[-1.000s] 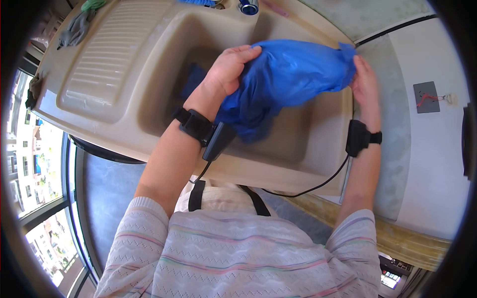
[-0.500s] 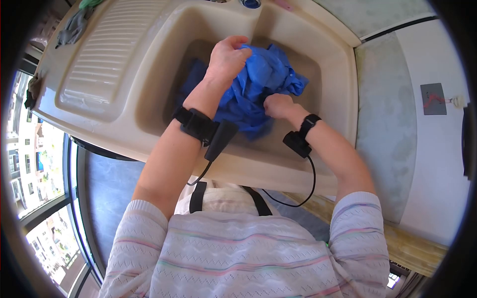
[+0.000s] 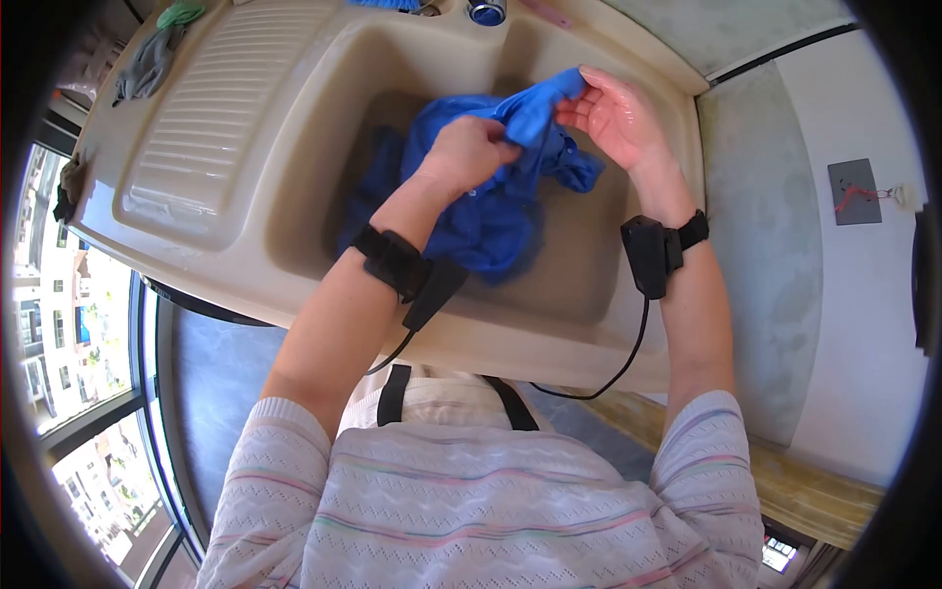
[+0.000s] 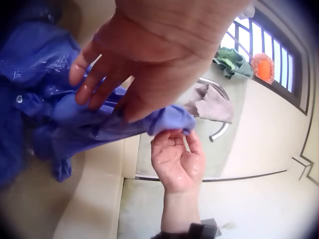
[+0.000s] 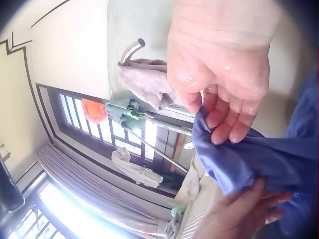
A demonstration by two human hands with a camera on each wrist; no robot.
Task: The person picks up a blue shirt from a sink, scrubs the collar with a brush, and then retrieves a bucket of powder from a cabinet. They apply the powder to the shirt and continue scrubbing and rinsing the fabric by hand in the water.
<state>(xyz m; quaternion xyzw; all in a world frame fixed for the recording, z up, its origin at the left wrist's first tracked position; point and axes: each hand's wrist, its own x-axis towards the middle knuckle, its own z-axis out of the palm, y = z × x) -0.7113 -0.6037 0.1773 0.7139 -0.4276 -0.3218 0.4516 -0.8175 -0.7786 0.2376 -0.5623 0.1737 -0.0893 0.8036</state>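
A wet blue garment lies bunched in the sink, one part of it raised between the hands. The left hand pinches the raised cloth between thumb and fingers. At its upper end the right hand, palm turned up and wet, grips the edge with thumb and fingertips. In the right wrist view the right hand holds the tip of the blue cloth, with the left hand just below on the same piece. The left wrist view shows the right hand at the cloth's end.
The beige sink surrounds the garment, with a ribbed drainboard at left. A faucet and blue brush sit at the back edge. Grey cloth lies on the left rim; a socket plate is on the right wall.
The right hand first came down and left onto the garment, then rose up and right with an edge of it. The left hand has moved slightly lower; the spread-out cloth has dropped into a bunch.
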